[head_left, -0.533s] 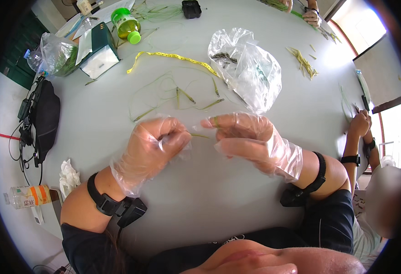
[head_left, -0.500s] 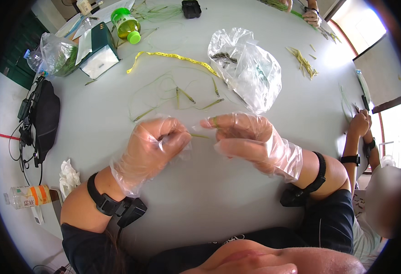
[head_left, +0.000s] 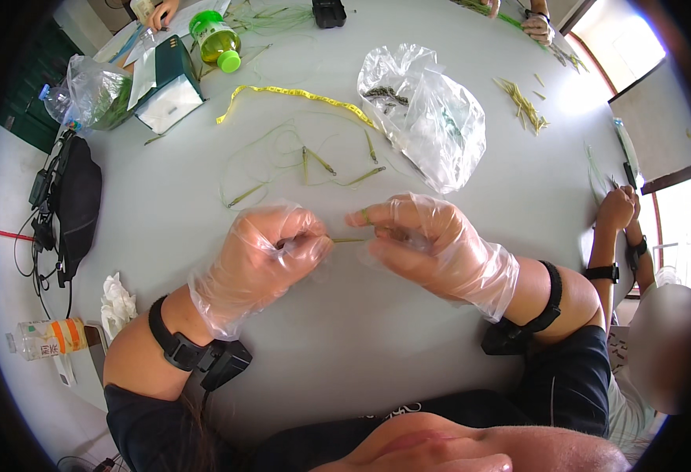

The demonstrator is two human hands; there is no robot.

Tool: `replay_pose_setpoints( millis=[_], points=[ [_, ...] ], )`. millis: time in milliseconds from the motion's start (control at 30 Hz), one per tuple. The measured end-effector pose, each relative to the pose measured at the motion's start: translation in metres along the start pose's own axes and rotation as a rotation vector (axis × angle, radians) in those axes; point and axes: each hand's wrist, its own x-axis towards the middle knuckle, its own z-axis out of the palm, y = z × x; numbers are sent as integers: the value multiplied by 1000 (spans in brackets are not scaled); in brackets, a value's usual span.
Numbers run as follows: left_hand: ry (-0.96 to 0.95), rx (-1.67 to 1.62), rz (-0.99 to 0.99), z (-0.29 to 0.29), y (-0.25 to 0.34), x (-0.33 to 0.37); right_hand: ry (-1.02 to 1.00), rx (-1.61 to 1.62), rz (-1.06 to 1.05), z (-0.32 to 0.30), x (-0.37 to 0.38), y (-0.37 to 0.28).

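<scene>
Both my hands wear clear plastic gloves. My left hand [head_left: 271, 256] pinches one end of a thin olive-green stick-like piece [head_left: 349, 240] between thumb and forefinger. Close to its other end is my right hand [head_left: 420, 240], fingers curled, with a fine green line [head_left: 367, 216] wound around the index finger. The thumb and glove partly hide what the right fingers grip. Beyond my hands lie several similar slender green pieces [head_left: 318, 160] with small dark tips and loose fine line trailing from them.
A yellow tape measure [head_left: 298, 94] runs toward a clear plastic bag [head_left: 432, 118] containing small dark pieces. Farther back are a thick dark-green book [head_left: 171, 82] and a green-capped bottle [head_left: 216, 41]. Yellowish sticks [head_left: 522, 105] lie far right. Other people's hands [head_left: 618, 208] work around the table.
My right hand's thumb and fingers have drawn closer together at the green piece, which now lies nearly level between my hands. Another person's hand has appeared at the far left.
</scene>
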Motion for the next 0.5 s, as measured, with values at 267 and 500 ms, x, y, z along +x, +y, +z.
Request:
replay_pose_setpoints(
  millis=[267, 500],
  points=[
    [11, 69, 44, 1, 1, 0, -19, -90, -44, -1, 0, 2],
    [-27, 58, 44, 2, -2, 0, -30, -57, 23, -2, 2, 3]
  ],
)
